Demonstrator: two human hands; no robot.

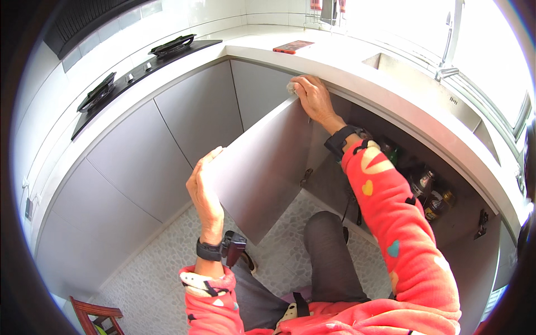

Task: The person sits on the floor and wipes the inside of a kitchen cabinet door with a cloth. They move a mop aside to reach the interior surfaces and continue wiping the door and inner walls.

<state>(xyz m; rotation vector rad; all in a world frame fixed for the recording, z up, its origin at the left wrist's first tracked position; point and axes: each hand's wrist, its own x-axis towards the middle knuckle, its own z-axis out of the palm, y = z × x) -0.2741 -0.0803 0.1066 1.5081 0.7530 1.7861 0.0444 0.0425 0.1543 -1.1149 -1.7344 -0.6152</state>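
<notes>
A grey cabinet door (264, 171) stands swung out from the base cabinet below the sink. My left hand (206, 184) rests against its outer vertical edge, the fingers on the far face and partly hidden. At the hinge end of the door's top edge, my right hand (310, 98) holds a crumpled, pale cloth or sponge (292, 87), mostly covered by the fingers. Just above that hand runs the underside of the white countertop (259, 54). Each wrist wears a black strap.
Inside the cabinet stand several bottles and jars (431, 201). A phone (293, 47) lies on the counter, left of the steel sink (423, 90) and faucet (448, 50). A gas hob (138, 77) is at upper left. A wooden chair (96, 312) stands at lower left on the pebble-patterned floor (155, 268).
</notes>
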